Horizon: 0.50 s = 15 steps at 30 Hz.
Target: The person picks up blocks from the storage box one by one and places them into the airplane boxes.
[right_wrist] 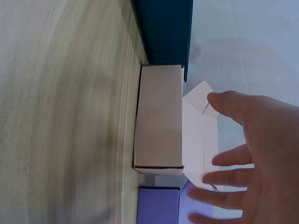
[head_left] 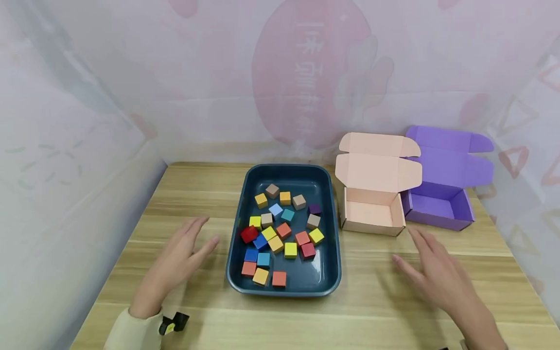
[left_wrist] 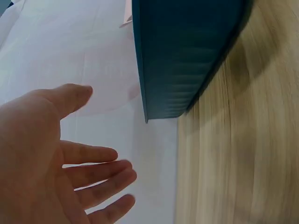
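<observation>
Several small coloured cubes, among them a dark red cube (head_left: 249,234) and a yellow cube (head_left: 290,250), lie loose in a dark teal tray (head_left: 302,290). To the left of the tray my left hand (head_left: 177,260) hovers above the table, apart from it, fingers extended and holding nothing. My right hand (head_left: 442,274) is in the air to the right, in front of a peach cardboard box (head_left: 372,225), also holding nothing. Beside that box stands a purple cardboard box (head_left: 437,218). Both boxes have their lids raised. The left wrist view shows the tray's outer side wall (left_wrist: 182,60).
The wooden table (head_left: 201,311) has pale fabric walls (head_left: 210,121) behind it and at both sides. The peach box stands close to the tray's right side, and the purple box is right next to it.
</observation>
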### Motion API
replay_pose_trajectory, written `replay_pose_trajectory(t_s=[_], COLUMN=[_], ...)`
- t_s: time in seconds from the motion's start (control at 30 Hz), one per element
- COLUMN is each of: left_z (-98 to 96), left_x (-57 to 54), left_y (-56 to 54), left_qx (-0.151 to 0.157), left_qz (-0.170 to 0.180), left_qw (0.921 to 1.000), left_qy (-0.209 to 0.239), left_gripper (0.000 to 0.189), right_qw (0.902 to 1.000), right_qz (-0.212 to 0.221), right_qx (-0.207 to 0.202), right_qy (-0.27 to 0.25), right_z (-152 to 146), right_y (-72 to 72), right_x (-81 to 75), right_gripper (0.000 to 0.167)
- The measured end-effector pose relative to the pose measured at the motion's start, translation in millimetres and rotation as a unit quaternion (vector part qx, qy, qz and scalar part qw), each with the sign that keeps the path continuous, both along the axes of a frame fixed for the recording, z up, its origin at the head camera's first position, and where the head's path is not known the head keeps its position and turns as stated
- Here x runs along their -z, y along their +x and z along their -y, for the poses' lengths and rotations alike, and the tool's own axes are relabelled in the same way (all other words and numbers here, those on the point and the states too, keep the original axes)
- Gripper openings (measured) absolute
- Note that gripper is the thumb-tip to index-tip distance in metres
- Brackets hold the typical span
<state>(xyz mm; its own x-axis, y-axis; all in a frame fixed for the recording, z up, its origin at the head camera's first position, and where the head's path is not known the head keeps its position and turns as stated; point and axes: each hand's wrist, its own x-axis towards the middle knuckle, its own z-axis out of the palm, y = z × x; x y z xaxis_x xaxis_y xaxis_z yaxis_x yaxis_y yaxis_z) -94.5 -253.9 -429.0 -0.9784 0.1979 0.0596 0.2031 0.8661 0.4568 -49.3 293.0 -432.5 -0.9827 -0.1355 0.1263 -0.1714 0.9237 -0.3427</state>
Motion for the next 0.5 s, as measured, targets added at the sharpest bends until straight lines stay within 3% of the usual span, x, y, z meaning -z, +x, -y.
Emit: replay_pose_trajectory(t_s=[0.17,0.23,0.4,0.5], left_z=[-9.7,-14.3,-27.0,-34.3], left_x=[5.0,6.2,8.1,10.3], left_y=[-9.0,-11.3,-15.4,-17.0], left_qx=[0.006,0.004,-0.010,-0.015], left_qz=[-0.011,-0.008,0.022,0.040], left_qw=[0.9977,0.9972,0.9972,0.9966], left_qy=[0.066,0.074,0.071,0.070], left_gripper=[0.044,0.036,0.019,0.017], right_qw=[0.9969,0.9949,0.9897,0.9858], right_qz=[0.021,0.031,0.042,0.061], right_qx=[-0.036,-0.048,-0.075,-0.079], right_qy=[-0.067,-0.083,-0.115,-0.135], right_z=[26.2,39.7,67.3,79.3], right_y=[-14.3,-20.9,-33.9,-39.6], right_x=[-2.4,-1.5,4.4,9.5], right_gripper=[0.034,0.023,0.039,0.037])
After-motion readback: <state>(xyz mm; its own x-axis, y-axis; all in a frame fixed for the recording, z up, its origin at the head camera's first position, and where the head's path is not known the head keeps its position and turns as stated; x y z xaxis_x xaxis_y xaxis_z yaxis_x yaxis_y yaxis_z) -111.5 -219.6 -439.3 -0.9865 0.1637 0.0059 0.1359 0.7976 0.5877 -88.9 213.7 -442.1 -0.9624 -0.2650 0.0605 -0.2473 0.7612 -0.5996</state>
